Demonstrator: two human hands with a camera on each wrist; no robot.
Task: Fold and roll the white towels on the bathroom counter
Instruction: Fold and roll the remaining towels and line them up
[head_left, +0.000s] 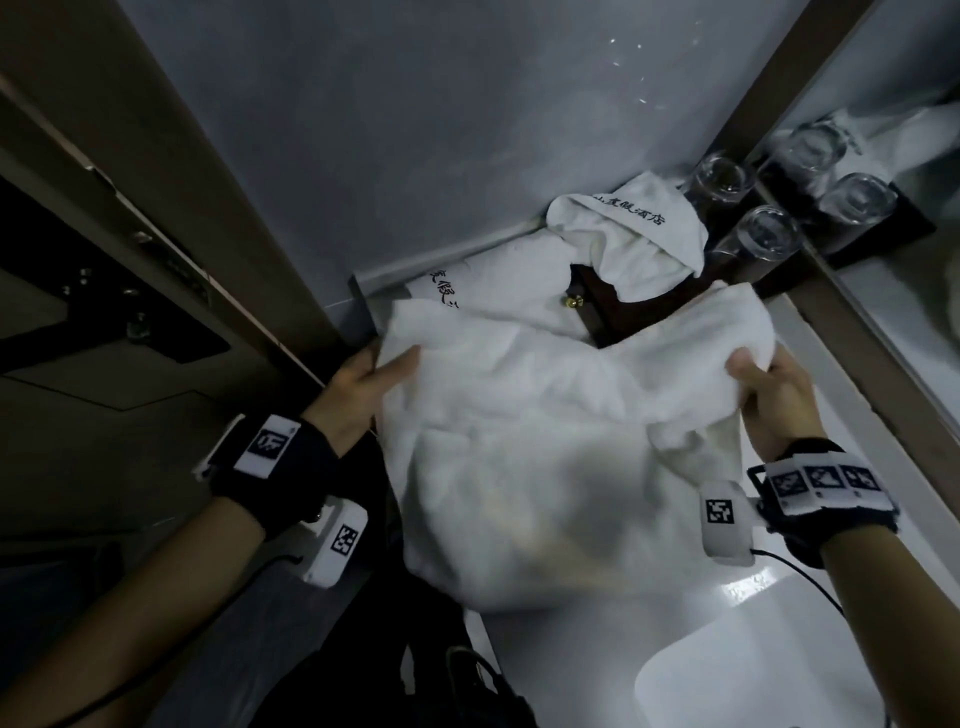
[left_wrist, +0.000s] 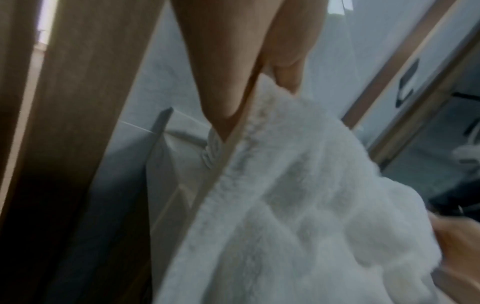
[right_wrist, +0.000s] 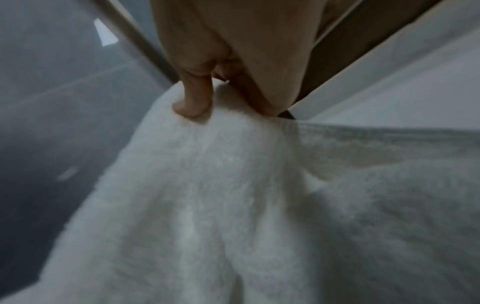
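Towel (head_left: 545, 441) hung spread between both hands above the white counter (head_left: 841, 613), its lower part sagging in loose folds toward the counter's near edge. The left hand (head_left: 358, 395) pinched the left top corner, thumb laid over the front of the cloth and fingers (left_wrist: 285, 67) tucked behind it. The right hand (head_left: 774, 400) gripped the opposite corner, thumb (right_wrist: 194, 98) pressed down into the pile with the other fingers curled underneath, bunching the edge into a thick wad.

Behind the held towel lay two more lettered towels: one flat (head_left: 498, 280) against the wall and one draped (head_left: 634, 234) over a dark wooden box (head_left: 618, 306) with a small brass knob. Just right of that box stood upturned drinking glasses (head_left: 763, 234) on a dark tray, doubled in the mirror.

Risk lay mostly in the uneven grip. The right corner was gathered while the left was held flat, so a fold laid down from there would probably come out skewed. The hanging hem seemed, through the blur, to reach past the counter's front edge, where it could slide off. A wide swing to the right could also brush the glasses.
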